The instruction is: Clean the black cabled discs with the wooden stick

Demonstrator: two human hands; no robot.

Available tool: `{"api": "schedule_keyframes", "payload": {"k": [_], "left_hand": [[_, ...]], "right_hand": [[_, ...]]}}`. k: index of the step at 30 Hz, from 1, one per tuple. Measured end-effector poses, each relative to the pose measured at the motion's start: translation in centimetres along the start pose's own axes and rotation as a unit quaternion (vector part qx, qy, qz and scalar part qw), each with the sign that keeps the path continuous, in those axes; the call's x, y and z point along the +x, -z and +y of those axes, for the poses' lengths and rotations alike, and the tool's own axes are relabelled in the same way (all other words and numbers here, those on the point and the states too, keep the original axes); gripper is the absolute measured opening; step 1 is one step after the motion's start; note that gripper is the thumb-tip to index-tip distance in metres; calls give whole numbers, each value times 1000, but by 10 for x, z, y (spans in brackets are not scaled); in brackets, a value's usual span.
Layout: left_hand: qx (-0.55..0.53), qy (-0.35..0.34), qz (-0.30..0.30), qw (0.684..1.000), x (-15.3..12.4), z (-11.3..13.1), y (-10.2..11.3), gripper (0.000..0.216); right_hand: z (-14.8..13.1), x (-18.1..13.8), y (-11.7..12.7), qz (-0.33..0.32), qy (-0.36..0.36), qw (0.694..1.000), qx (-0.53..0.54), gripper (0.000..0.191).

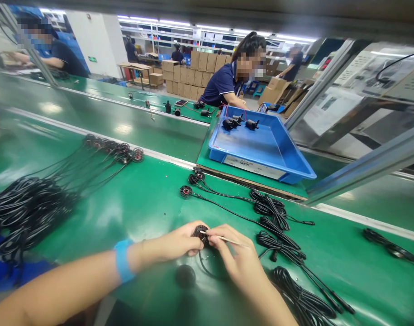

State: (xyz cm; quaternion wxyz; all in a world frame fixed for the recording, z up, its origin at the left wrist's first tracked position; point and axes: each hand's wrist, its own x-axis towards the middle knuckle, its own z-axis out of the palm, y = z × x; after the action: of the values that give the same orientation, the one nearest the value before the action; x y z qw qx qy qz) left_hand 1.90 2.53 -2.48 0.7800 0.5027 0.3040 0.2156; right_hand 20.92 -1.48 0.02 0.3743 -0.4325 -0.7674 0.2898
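Between finger and thumb, my left hand (184,240) grips a round black ring-shaped part (200,232) with a black cable hanging from it. My right hand (232,249) pinches a thin pale stick (223,238), its tip at the middle of the ring part. Beyond my hands, a similar ring part with a reddish centre (185,192) lies on the green bench, joined to a cable. More ring parts (197,175) rest just behind it. Coiled black cables (269,208) are spread to the right of my hands.
A blue tray (261,156) holding several black motor-like parts (232,122) stands on a raised green board. A large bundle of black cables (33,208) with ring ends (125,151) lies at left. A co-worker (227,83) leans behind the tray. A metal post (369,158) slants at right.
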Motion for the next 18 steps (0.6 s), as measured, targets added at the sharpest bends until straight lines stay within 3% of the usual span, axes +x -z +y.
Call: {"api": "schedule_keyframes", "payload": {"k": [5, 12, 18], "left_hand": [[13, 6, -15, 1000, 0, 0, 1, 27], [13, 3, -7, 1000, 2, 6, -3, 28], [14, 17, -24, 999, 1, 5, -1, 26]], "right_hand": [[-1, 3, -3, -54, 10, 998, -22, 19], [-10, -1, 8, -27, -34, 999, 18, 14], [-15, 0, 10, -76, -56, 993, 71, 16]]}}
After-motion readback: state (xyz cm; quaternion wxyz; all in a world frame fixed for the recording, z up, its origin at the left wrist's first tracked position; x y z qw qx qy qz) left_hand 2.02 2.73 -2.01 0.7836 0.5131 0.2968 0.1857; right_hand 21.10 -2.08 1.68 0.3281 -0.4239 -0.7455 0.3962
